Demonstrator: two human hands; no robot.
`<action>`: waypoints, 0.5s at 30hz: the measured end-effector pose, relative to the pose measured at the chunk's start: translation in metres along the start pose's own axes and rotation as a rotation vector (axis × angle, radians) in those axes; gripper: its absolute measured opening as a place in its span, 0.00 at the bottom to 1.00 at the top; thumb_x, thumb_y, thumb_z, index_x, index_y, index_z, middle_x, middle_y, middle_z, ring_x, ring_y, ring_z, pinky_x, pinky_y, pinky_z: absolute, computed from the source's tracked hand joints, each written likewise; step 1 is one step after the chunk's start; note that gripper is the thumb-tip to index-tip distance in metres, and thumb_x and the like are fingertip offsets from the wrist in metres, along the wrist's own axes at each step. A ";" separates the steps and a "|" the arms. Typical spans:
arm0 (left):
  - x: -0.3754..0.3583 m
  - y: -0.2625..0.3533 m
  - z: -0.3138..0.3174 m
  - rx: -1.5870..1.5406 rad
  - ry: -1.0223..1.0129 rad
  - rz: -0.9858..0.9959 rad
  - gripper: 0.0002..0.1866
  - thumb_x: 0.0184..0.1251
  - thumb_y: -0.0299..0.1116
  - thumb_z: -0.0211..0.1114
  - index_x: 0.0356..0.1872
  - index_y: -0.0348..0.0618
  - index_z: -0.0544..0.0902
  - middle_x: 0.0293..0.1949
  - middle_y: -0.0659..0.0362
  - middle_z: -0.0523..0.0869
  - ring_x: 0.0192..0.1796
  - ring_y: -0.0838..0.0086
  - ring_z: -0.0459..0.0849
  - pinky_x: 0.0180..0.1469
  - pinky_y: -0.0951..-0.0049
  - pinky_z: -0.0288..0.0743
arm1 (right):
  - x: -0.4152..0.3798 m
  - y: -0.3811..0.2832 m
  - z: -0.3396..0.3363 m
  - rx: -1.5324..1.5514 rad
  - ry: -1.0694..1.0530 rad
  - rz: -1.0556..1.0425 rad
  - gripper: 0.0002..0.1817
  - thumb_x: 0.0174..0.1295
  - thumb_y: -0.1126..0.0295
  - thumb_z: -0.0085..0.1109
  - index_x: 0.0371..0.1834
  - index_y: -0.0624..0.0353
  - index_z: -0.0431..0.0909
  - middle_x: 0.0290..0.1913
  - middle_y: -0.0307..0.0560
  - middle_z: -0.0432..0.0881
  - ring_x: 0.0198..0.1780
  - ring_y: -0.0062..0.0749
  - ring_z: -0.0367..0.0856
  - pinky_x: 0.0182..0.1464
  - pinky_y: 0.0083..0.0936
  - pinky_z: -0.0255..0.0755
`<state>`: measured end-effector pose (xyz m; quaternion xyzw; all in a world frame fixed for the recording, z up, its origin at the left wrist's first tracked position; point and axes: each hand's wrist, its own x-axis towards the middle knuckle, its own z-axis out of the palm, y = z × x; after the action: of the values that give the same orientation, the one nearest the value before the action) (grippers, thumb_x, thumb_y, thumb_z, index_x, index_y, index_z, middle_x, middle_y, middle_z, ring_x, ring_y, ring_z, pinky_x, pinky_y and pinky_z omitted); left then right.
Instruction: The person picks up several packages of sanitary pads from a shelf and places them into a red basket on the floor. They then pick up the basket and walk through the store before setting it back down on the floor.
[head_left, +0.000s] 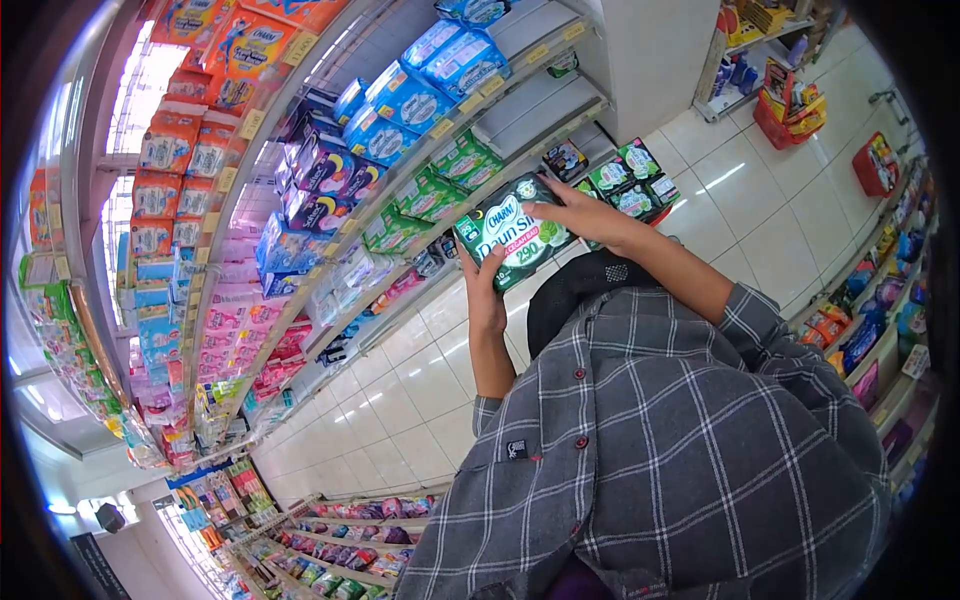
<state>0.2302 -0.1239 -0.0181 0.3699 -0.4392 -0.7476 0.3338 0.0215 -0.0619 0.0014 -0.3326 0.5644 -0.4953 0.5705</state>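
Note:
A dark green pack of Charm Daun Sirih sanitary pads (515,222) is held between my two hands in front of my body, its printed face turned up toward me. My left hand (484,283) grips the near left side, thumb on the front. From the right, my right hand (582,215) clasps the other end, thumb lying across the print. The fingers under the pack are hidden. Just beyond my right hand, several similar green-and-black packs (633,163) sit together, with a red edge showing beside them. Light green packs (430,195) stand on the shelf to the left.
Tall shelves of blue packs (408,98), orange packs (165,140) and pink packs (240,325) line the left. A red basket with goods (790,110) and another red basket (876,165) stand on the tiled floor (745,190). Stocked shelves (890,290) run along the right.

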 end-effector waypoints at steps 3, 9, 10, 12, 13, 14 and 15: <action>-0.004 -0.003 -0.007 0.009 0.042 0.001 0.44 0.66 0.33 0.66 0.79 0.50 0.50 0.64 0.52 0.74 0.62 0.64 0.77 0.57 0.63 0.79 | -0.006 -0.013 0.012 -0.025 -0.084 0.007 0.52 0.63 0.46 0.66 0.79 0.66 0.49 0.74 0.59 0.64 0.74 0.39 0.62 0.73 0.28 0.55; -0.006 -0.007 -0.020 0.001 0.079 0.030 0.46 0.66 0.33 0.67 0.80 0.47 0.47 0.66 0.51 0.72 0.64 0.65 0.75 0.64 0.65 0.72 | 0.012 0.010 0.022 -0.501 0.020 -0.421 0.58 0.55 0.45 0.72 0.80 0.61 0.46 0.76 0.64 0.56 0.78 0.51 0.54 0.76 0.38 0.51; -0.006 -0.009 -0.021 0.026 0.086 0.040 0.47 0.66 0.33 0.67 0.80 0.47 0.47 0.66 0.51 0.72 0.64 0.65 0.75 0.64 0.65 0.71 | 0.013 0.015 0.023 -0.746 0.116 -0.586 0.60 0.53 0.44 0.74 0.80 0.60 0.45 0.77 0.65 0.53 0.79 0.55 0.51 0.77 0.41 0.49; 0.000 -0.013 -0.024 0.105 0.094 0.049 0.48 0.66 0.35 0.68 0.80 0.46 0.46 0.67 0.51 0.71 0.64 0.64 0.75 0.65 0.66 0.70 | 0.013 0.011 0.019 -0.946 -0.023 -0.529 0.68 0.43 0.44 0.78 0.82 0.53 0.41 0.80 0.64 0.46 0.80 0.61 0.44 0.78 0.56 0.39; 0.003 -0.014 -0.025 0.119 0.085 0.029 0.47 0.66 0.35 0.68 0.80 0.46 0.47 0.66 0.51 0.72 0.64 0.64 0.75 0.65 0.66 0.69 | 0.012 0.005 0.019 -1.053 -0.072 -0.529 0.69 0.42 0.45 0.79 0.82 0.52 0.40 0.80 0.62 0.47 0.81 0.61 0.44 0.78 0.59 0.37; 0.007 -0.015 -0.027 0.131 0.076 0.005 0.47 0.66 0.35 0.68 0.80 0.46 0.48 0.66 0.51 0.72 0.64 0.64 0.75 0.66 0.66 0.69 | 0.014 0.003 0.019 -1.159 -0.125 -0.524 0.69 0.41 0.45 0.79 0.82 0.50 0.40 0.80 0.61 0.47 0.81 0.60 0.44 0.78 0.61 0.35; 0.011 -0.014 -0.025 0.159 0.061 0.021 0.44 0.67 0.38 0.67 0.78 0.46 0.52 0.63 0.51 0.74 0.61 0.64 0.79 0.57 0.65 0.78 | 0.019 0.006 0.018 -1.151 -0.144 -0.542 0.71 0.37 0.47 0.81 0.82 0.46 0.40 0.80 0.58 0.49 0.81 0.59 0.45 0.77 0.66 0.33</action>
<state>0.2434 -0.1374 -0.0425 0.4133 -0.4908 -0.6950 0.3244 0.0381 -0.0818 -0.0075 -0.7492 0.5961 -0.2160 0.1914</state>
